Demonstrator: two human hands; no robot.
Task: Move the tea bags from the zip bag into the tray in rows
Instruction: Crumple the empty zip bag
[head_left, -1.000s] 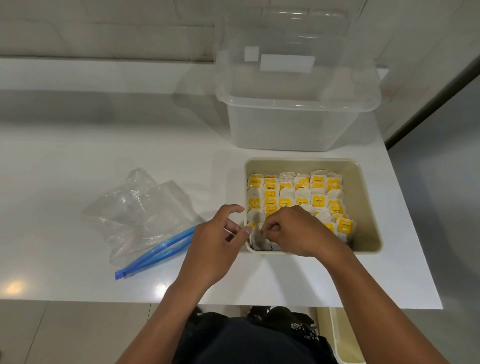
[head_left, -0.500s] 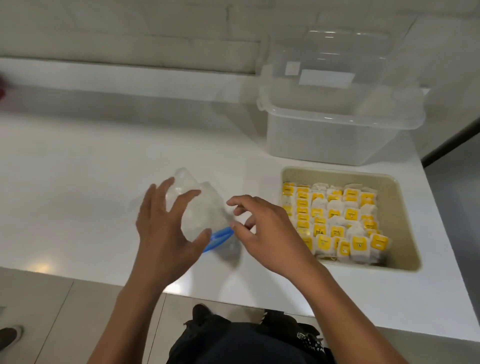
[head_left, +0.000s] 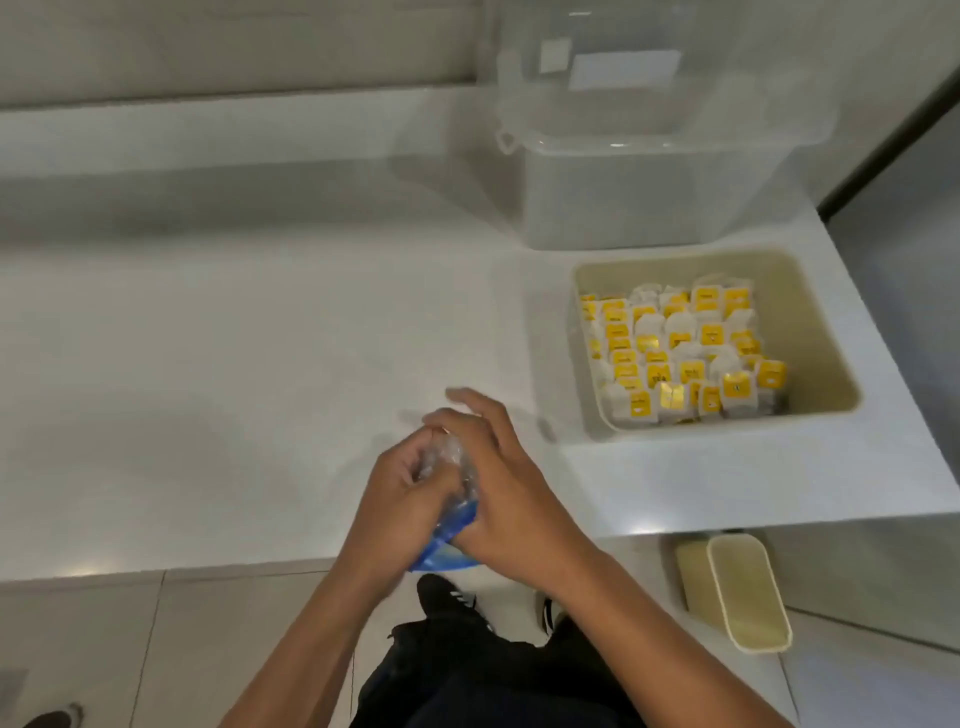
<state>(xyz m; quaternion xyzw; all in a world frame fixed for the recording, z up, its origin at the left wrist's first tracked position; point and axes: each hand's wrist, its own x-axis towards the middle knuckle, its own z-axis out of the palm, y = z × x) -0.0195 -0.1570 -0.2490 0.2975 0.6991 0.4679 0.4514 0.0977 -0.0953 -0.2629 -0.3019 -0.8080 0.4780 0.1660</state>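
Both hands, left hand (head_left: 402, 493) & right hand (head_left: 498, 499), fingers curled, scrunching the zip bag (head_left: 451, 499) over the surface (head_left: 260, 364) edge. Tea bags (head_left: 680, 353) sit rowed in tray (head_left: 821, 332). Transfer looks done; next prob. just set bag aside.

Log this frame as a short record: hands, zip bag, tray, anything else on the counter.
left hand: grips the crumpled zip bag
right hand: closes over the bag from the right
zip bag: scrunched between both hands, blue zip strip at the bottom
tray: beige, on the counter
tea bags: in rows inside the tray
clear tub: behind the tray
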